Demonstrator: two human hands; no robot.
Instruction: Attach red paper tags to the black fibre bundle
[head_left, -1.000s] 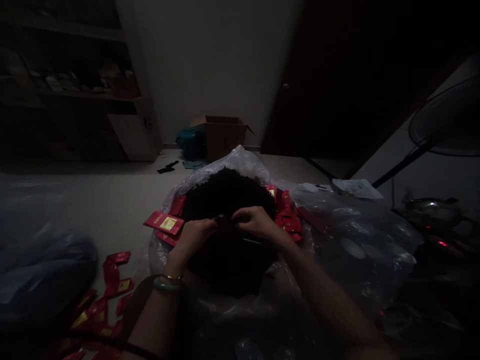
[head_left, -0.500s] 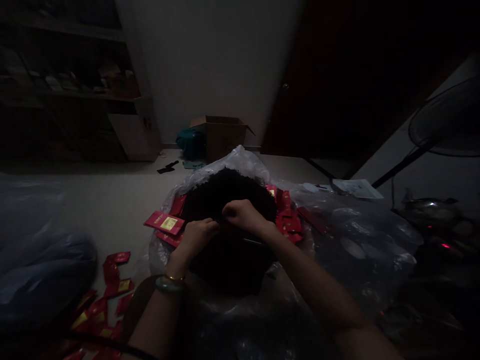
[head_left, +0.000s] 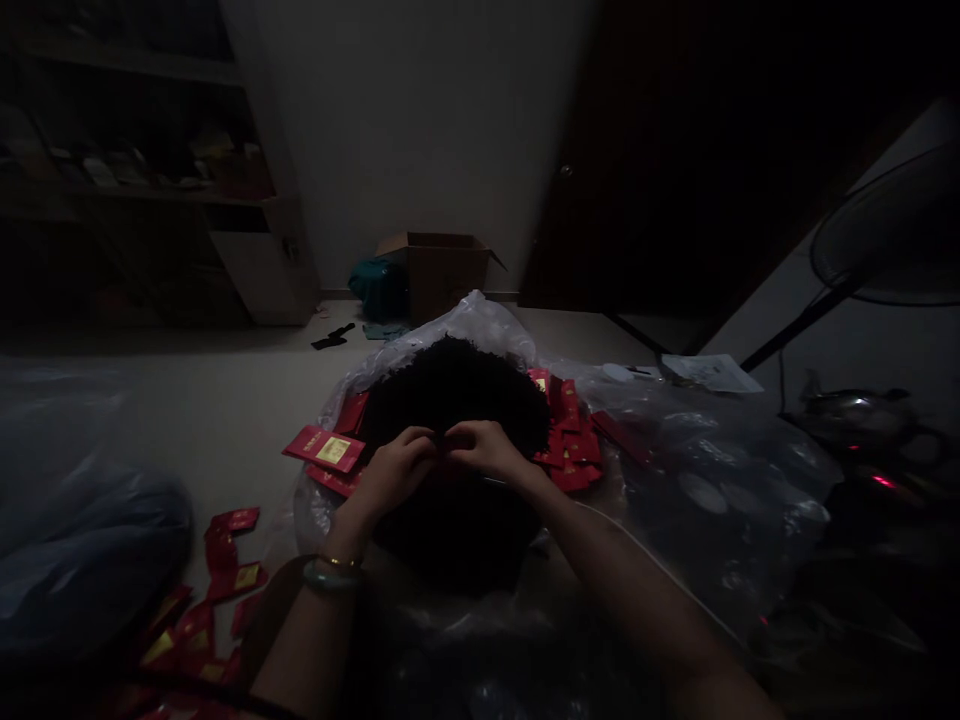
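Both hands meet over a dark heap of loose, leafy-looking bits (head_left: 457, 385) in a clear plastic bag (head_left: 480, 312). My left hand (head_left: 401, 465) and my right hand (head_left: 484, 448) are closed in a pinch, fingertips almost touching. Between them shows a hint of dark red, which looks like a red packet (head_left: 444, 462); shadow and fingers hide most of it. To the left of the heap, a red packet with a gold label (head_left: 326, 448) lies on other packets. More red packets (head_left: 576, 440) are piled along the heap's right side.
Loose red packets (head_left: 232, 560) lie on the floor at lower left, near a dark blue plastic-covered bundle (head_left: 97, 560). Clear plastic sheeting (head_left: 720, 470) spreads to the right, by a kettle (head_left: 855, 405) and a fan (head_left: 892, 240). An open cardboard box (head_left: 446, 275) stands against the wall.
My right hand has turned and dropped a little, its fingertips coming level with my left hand's. My left hand has shifted slightly up.
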